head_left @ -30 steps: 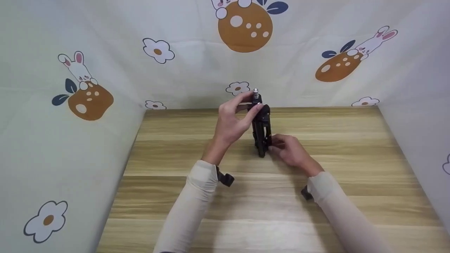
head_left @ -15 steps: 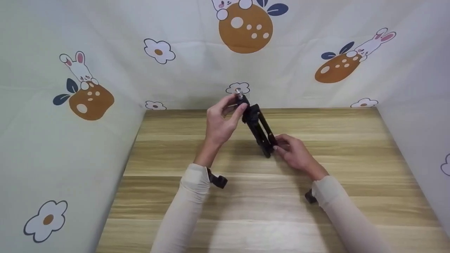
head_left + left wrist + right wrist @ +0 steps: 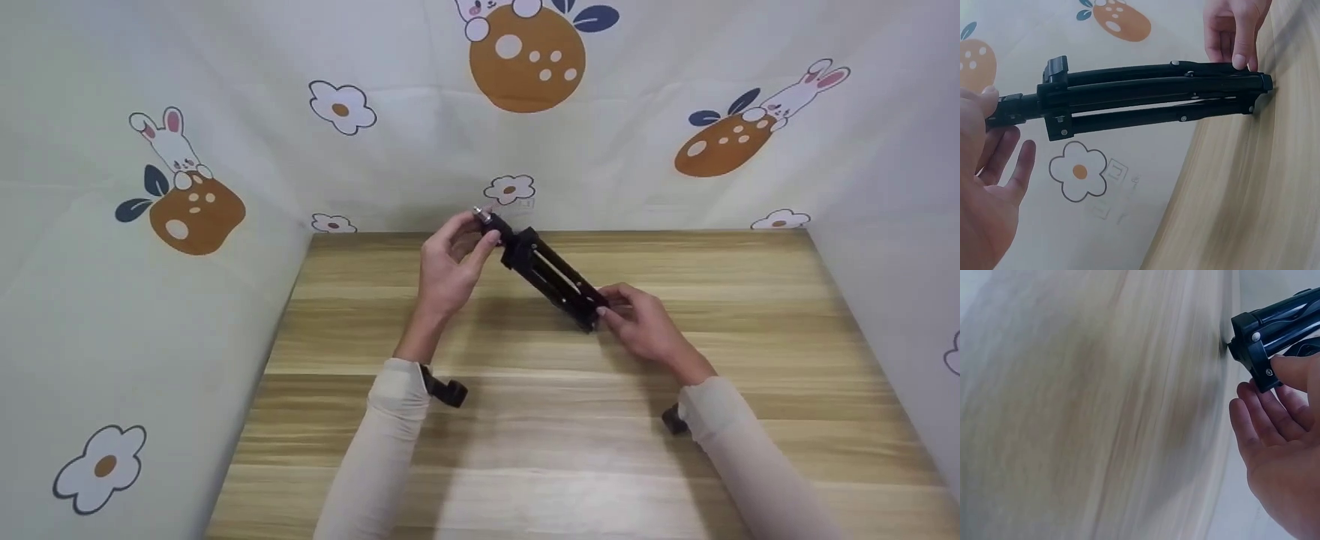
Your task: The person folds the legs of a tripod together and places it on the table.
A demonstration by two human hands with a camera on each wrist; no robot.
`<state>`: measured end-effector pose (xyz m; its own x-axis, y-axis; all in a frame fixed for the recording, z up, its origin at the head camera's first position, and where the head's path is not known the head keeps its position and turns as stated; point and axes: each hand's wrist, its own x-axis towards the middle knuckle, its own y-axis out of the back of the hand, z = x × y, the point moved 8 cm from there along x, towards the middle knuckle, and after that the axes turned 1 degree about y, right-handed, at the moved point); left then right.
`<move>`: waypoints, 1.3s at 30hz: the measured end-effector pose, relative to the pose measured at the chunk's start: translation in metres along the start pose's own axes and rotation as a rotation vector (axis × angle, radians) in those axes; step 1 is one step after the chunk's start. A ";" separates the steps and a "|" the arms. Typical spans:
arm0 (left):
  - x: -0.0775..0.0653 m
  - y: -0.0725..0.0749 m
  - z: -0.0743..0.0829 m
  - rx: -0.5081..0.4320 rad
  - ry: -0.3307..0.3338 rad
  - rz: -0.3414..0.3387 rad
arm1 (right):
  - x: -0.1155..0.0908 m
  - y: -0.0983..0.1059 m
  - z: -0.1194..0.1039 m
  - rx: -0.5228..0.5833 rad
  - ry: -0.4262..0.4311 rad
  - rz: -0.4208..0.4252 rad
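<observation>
A black tripod [image 3: 551, 274] with folded legs is held at a slant, its silver screw tip up to the left and its feet down to the right. My left hand [image 3: 451, 270] pinches the neck just below the screw between thumb and fingers. At the lower end my right hand [image 3: 637, 322] pinches a leg near the foot. In the left wrist view the folded legs [image 3: 1151, 90] lie side by side, with rivets along them. The right wrist view shows the black foot end [image 3: 1255, 354] between my right thumb and fingers.
The wood-grain table [image 3: 555, 435] spreads beneath both arms. Behind it hangs a pale cloth wall [image 3: 420, 150] printed with rabbits, oranges and flowers, and similar cloth stands at both sides. A black wrist mount [image 3: 448, 391] sits on the left cuff.
The tripod has tipped from nearly upright to a leftward slant. My left hand has moved left and down with its top, while my right hand has shifted slightly right with the feet.
</observation>
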<state>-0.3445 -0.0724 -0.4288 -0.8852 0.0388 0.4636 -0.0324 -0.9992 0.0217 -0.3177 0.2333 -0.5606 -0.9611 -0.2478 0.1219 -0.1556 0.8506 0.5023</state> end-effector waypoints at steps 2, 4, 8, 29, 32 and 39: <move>-0.002 0.002 -0.004 -0.027 0.026 -0.004 | -0.001 0.002 0.001 0.001 -0.006 0.004; -0.004 0.005 -0.009 -0.067 0.051 -0.010 | -0.002 0.004 0.002 0.007 -0.014 0.005; -0.010 0.009 -0.017 -0.152 0.091 -0.018 | -0.002 0.008 0.006 0.026 -0.028 0.016; -0.044 0.040 -0.065 -0.212 0.244 0.043 | -0.004 0.016 0.008 -0.075 0.000 0.062; -0.050 0.044 -0.076 -0.214 0.292 0.058 | -0.005 0.018 0.008 -0.099 0.001 0.063; -0.067 0.052 -0.104 -0.177 0.412 0.083 | -0.005 0.023 0.008 -0.138 0.006 0.079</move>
<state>-0.3351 -0.1269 -0.5508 -0.9978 -0.0109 0.0653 -0.0003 -0.9855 -0.1695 -0.3181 0.2576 -0.5564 -0.9677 -0.1856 0.1708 -0.0462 0.7961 0.6034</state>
